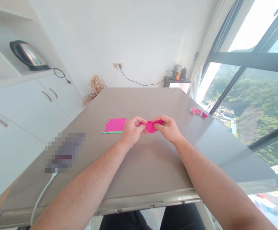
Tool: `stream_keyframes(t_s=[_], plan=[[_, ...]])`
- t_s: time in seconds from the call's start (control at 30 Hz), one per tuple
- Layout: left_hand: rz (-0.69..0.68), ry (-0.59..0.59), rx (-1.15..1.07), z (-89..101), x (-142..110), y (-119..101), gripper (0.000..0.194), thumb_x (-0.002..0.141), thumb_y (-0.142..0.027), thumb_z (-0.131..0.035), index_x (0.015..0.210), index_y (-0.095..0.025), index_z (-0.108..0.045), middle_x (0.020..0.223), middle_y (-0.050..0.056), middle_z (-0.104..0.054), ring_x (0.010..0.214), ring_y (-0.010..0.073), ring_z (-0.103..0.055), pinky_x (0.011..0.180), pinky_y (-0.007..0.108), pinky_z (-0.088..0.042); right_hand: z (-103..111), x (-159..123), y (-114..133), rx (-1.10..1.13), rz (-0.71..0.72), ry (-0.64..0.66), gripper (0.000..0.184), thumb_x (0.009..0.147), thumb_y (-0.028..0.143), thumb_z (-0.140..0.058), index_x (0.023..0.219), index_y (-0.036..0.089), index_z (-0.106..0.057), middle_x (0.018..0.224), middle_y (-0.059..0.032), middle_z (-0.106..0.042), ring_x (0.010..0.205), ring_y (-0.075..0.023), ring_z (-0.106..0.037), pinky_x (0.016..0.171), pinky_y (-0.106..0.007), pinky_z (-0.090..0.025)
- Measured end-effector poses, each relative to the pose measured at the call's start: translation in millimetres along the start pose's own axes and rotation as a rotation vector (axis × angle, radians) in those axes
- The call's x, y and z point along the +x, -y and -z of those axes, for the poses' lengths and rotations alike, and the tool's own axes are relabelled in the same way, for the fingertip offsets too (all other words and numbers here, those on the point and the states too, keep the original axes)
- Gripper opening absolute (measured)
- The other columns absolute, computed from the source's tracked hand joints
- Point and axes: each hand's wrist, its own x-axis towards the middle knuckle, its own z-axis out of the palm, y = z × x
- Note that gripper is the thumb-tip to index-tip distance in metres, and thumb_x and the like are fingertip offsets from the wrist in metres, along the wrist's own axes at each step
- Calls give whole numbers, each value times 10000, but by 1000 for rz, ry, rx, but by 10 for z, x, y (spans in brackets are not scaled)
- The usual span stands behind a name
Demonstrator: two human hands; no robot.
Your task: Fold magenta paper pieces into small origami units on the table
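Note:
A small folded piece of bright pink paper (150, 127) is held between my two hands above the middle of the table. My left hand (133, 130) pinches its left end between thumb and fingers. At the other end, my right hand (168, 127) grips it the same way, thumb toward me. The fingers cover both ends of the paper, so its full shape is hidden. Just left of my left hand lies a stack of square paper sheets (115, 125), pink on top with a green edge showing below.
Several small folded pink paper pieces (197, 111) sit at the table's right edge by the window. On the left lies a blurred-out dark object (65, 151) with a white cable (41, 195). The grey table (143, 102) reaches toward the wall.

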Motion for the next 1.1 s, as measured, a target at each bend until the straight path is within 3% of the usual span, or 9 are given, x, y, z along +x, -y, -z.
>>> stream_keyframes(t_s=[0.2,0.5,0.67,0.9,1.1], plan=[[-40,6,48,-4,-7,1,77,741,-189,-667,811,-163,-647,718,5,-712,708,182,-724,646,322,-630,50,30,0,-27,-17,-10,101,689,170,-633,780,199,-665,706,21,-668,587,-123,-595,601,-280,-491],[-62,17,54,1,-3,17,66,767,-212,-664,814,-171,-641,722,1,-711,704,182,-724,684,354,-640,96,17,66,-31,-59,92,112,712,190,-650,815,191,-693,774,-6,-700,663,-138,-644,596,-266,-526],[-50,22,28,11,0,15,62,764,-202,-660,815,-175,-636,745,9,-727,712,198,-737,701,372,-640,123,22,45,-26,-58,108,86,714,181,-661,798,189,-645,698,9,-676,624,-137,-643,578,-263,-523],[-11,129,109,19,-12,-4,206,763,-259,-715,950,-176,-720,834,49,-757,753,221,-744,655,348,-631,109,3,69,-86,-48,116,74,731,181,-647,795,182,-683,687,6,-686,586,-125,-626,566,-260,-514],[-54,5,94,33,14,5,170,734,-216,-714,897,-179,-744,776,22,-738,708,181,-722,630,298,-623,107,7,52,32,-84,174,190,751,232,-675,935,185,-690,670,-15,-718,637,-168,-679,627,-304,-557]])
